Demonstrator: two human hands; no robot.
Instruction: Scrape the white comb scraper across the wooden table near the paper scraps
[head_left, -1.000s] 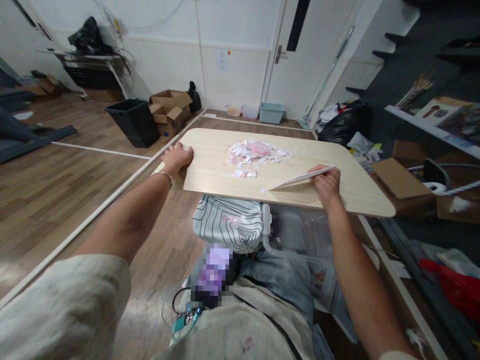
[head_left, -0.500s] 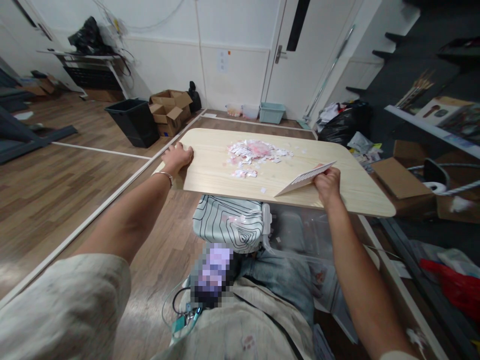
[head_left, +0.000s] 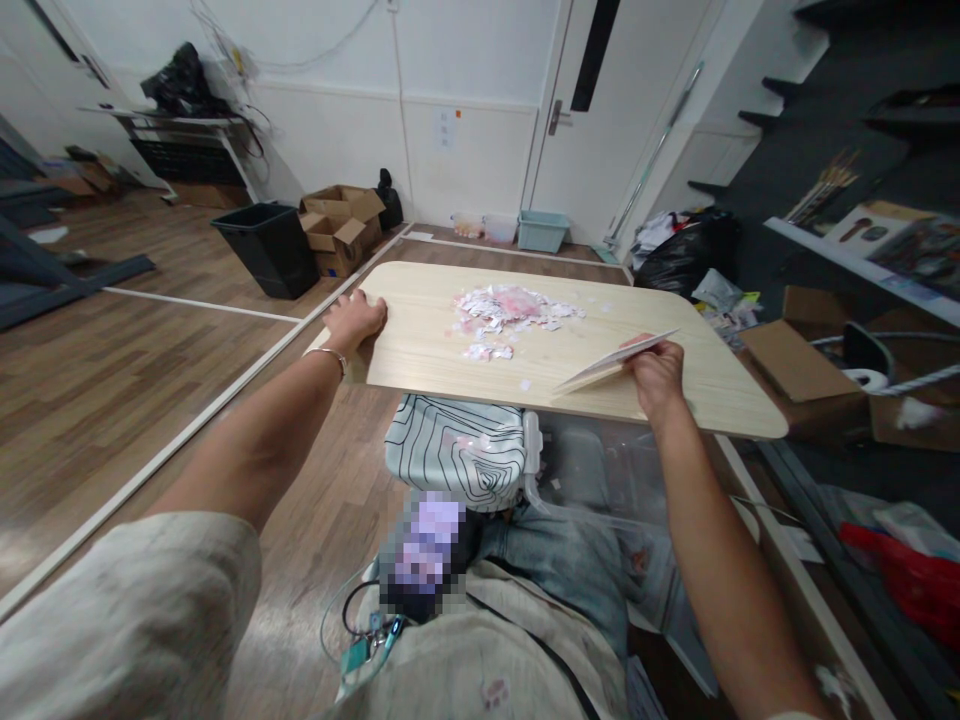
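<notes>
Black bin (head_left: pixel 268 255) just beside open cardboard boxes (head_left: pixel 339 215) on floor (head_left: pixel 150 370), left rear. Light-blue tub (head_left: pixel 542 234) near door (head_left: pixel 622 150). Black bag (head_left: pixel 684 262) further right.

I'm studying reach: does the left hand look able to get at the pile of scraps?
Probably yes: the left hand is at the left end of the table, with nothing visible blocking the way to the scraps.

Tabletop (head_left: pixel 409 345), bearing scrap heap (head_left: pixel 510 306) at middle, second cluster (head_left: pixel 489 352) before it, card (head_left: pixel 609 362) in right hand (head_left: pixel 660 375) at right; beyond, left, bin (head_left: pixel 268 252) with cartons (head_left: pixel 337 238) to its right.
</notes>
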